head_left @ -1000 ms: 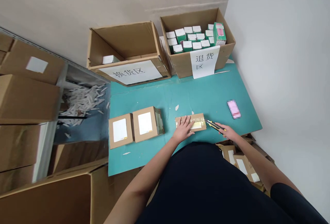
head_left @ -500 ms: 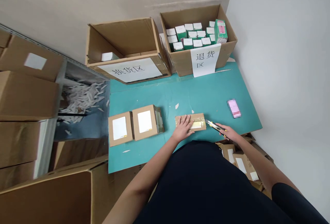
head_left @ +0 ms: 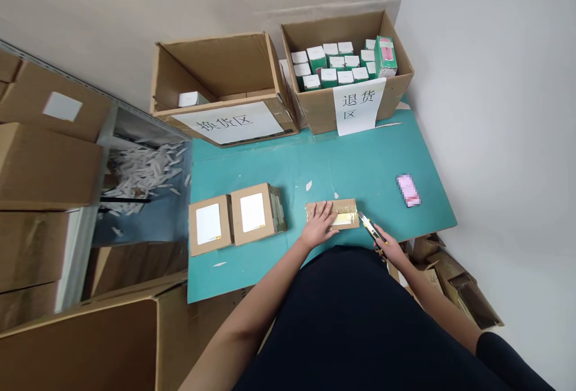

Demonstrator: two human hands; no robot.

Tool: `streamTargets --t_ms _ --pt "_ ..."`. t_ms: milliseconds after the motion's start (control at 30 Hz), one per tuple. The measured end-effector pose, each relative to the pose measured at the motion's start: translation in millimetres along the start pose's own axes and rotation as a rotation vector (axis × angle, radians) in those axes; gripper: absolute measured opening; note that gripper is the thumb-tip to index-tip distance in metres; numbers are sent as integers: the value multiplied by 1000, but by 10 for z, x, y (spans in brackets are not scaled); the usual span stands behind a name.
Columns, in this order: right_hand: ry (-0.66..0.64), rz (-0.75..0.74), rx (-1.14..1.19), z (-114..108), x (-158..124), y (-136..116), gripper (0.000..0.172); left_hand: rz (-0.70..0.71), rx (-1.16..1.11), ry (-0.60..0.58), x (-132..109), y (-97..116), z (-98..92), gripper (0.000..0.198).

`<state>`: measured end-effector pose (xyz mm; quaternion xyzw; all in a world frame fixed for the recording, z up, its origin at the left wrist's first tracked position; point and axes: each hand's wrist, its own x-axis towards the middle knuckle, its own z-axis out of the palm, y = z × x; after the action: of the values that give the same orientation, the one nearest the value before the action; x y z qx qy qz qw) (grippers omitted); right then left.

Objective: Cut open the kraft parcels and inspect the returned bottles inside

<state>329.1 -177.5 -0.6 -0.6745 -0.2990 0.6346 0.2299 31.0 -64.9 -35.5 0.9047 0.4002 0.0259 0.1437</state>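
Note:
A small taped cardboard box (head_left: 347,206) lies near the front edge of the green table (head_left: 288,166). My left hand (head_left: 318,225) rests on the left part of its top, fingers spread. A pale strip shows under the clear tape beside my fingers. My right hand (head_left: 389,249) is closed round a box cutter (head_left: 372,230), just right of the box. The cutter's blade points up and left, its tip at the box's right end; whether it touches the cardboard I cannot tell.
Two labelled cartons (head_left: 252,212) stand at the table's left. Behind them is a large open box (head_left: 216,73) with a small white box inside. Beside it, another open box (head_left: 315,106) holds several green-and-white packs. A blurred pink item (head_left: 408,189) lies right. Flattened cardboard (head_left: 468,295) is below.
My right hand has moved left and slightly down, turning the box cutter to a steeper angle at the box's right end. My left hand and the box have stayed in place.

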Motion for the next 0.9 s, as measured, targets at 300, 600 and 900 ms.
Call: streamTargets --t_ms 300,600,900 --pt "-8 16 -25 8 -216 83 76 -13 -5 12 20 1 -15 63" --pt "120 -72 124 -109 -108 -10 89 -33 -48 42 31 24 0 60" --pt "199 -308 161 90 408 -399 67 16 -34 -5 95 48 -142 65"
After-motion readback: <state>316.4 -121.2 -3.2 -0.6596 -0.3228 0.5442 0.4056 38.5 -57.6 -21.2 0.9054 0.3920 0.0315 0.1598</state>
